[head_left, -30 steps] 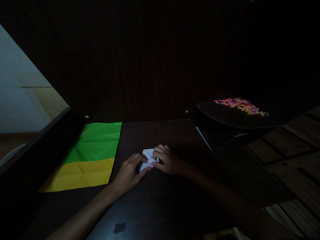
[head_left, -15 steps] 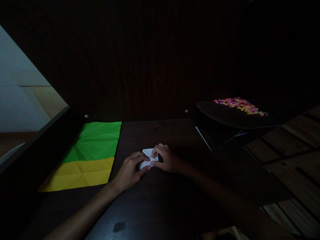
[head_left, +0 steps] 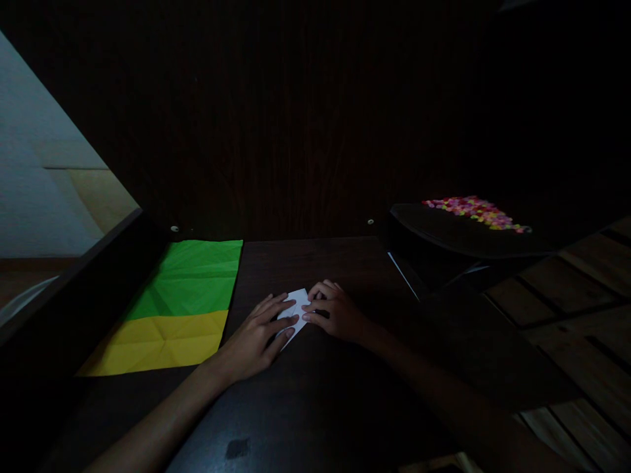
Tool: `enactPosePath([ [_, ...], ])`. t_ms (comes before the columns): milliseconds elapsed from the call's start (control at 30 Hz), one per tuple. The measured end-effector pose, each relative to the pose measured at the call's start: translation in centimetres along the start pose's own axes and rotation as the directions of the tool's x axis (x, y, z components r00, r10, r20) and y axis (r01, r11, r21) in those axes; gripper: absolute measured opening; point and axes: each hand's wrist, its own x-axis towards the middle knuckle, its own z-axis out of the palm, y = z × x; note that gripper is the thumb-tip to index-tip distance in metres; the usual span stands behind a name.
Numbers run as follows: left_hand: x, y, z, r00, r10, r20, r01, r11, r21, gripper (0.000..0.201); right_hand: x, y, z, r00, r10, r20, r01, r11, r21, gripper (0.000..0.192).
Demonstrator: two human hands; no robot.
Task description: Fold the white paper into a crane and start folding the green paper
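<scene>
A small folded white paper lies turned at a slant on the dark wooden tabletop. My left hand rests on its left side with the fingers spread and stretched across the sheet, the thumb near its lower corner. On the right side, my right hand has its fingers curled in, and the thumb and index fingertip hold the paper's edge. Both hands cover parts of the paper, so its full outline is hidden.
Left of my hands lie a creased green sheet and a yellow sheet, edge to edge. A heap of small colourful pieces sits on a dark curved shelf at right. A dark wooden panel rises behind the tabletop.
The white paper has turned to a slant, and its dark line no longer shows. My left fingers have spread out over it, while my right hand has shifted slightly right to its edge.
</scene>
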Motion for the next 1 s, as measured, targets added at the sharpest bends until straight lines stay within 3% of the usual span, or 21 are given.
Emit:
enactPosePath([
  [133,0.0,-0.1,-0.8,0.99,0.011,0.142,-0.005,0.999,-0.042,0.045,0.0,0.0,-0.2,1.0,0.024,-0.002,-0.025,0.996,-0.09,0.012],
  [500,-0.2,0.4,0.4,0.99,-0.016,0.143,0.002,0.995,0.097,0.051,-0.1,-0.1,0.2,0.999,0.029,-0.013,-0.031,0.981,-0.19,0.021],
  [767,-0.6,0.6,-0.3,0.977,0.012,0.215,-0.035,0.994,0.103,0.064,-0.6,-1.2,-0.7,0.994,0.025,0.102,-0.003,0.979,-0.203,0.067],
  [1000,-0.6,0.8,-0.2,0.973,-0.003,0.231,-0.032,0.988,0.149,0.065,-0.8,-1.2,-0.5,0.994,0.041,0.104,-0.02,0.981,-0.193,0.071],
])
